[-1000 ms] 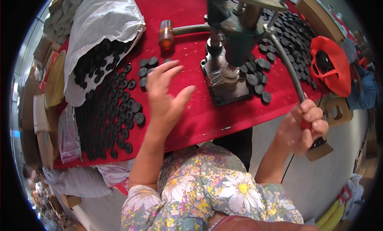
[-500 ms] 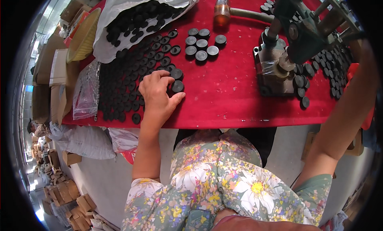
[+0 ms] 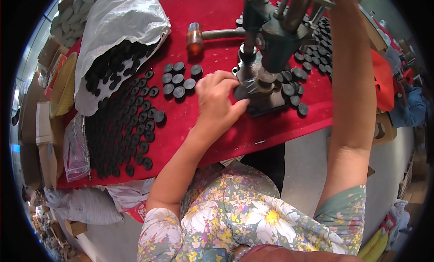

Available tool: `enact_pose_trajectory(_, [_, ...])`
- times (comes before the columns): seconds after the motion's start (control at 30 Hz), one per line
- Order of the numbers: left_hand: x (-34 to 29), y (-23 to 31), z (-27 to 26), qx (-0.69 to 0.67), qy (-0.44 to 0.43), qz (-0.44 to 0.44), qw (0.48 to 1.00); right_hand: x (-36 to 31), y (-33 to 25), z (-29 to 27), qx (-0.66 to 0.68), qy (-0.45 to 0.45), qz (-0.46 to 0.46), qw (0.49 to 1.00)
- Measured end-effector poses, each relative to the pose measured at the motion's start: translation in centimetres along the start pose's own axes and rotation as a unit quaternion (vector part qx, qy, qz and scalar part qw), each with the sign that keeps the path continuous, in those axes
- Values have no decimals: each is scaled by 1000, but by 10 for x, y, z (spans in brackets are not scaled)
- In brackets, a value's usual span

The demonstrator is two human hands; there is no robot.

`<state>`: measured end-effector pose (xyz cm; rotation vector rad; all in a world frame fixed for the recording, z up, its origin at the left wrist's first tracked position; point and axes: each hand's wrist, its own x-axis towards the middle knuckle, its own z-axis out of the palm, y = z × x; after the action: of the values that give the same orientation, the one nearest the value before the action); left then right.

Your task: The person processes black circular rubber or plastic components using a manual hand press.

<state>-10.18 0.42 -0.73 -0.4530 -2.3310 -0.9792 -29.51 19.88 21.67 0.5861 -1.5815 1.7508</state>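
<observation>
My left hand (image 3: 216, 98) is closed on a black round cap (image 3: 240, 93), pinched between thumb and fingers. It holds the cap at the left side of the metal base of a green hand press (image 3: 276, 40), close to the round post under the ram. My right forearm (image 3: 353, 90) reaches up past the press's right side to the top edge, where the hand itself is out of sight. Left of my left hand stands a small group of grey-topped caps (image 3: 178, 79). Many black caps (image 3: 122, 135) lie spread farther left, a grey-topped one (image 3: 159, 116) at their edge.
A mallet (image 3: 195, 39) lies behind the grouped caps, its handle reaching the press. A white sack (image 3: 131, 18) spills black pieces at the back left. More caps (image 3: 296, 88) lie right of the press on the red cloth (image 3: 212, 149). A yellow basket (image 3: 63, 88) stands far left.
My left hand has moved right from the spread caps to the press, carrying one cap. The view has shifted to the right. My right arm still reaches up beside the press.
</observation>
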Motion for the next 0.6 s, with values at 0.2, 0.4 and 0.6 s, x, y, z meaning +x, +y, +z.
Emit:
enact_pose_trajectory(0.2, [23,1,58,-36,-1,-63,997,-7,-5,2,38,-24,42,998])
enact_pose_trajectory(0.4, [23,-8,80,-125,4,-114,986,-15,-20,6,-42,-2,42,998])
enact_pose_trajectory(0.6, [23,-17,82,-134,7,-105,985,-29,-24,-10,69,26,14,997])
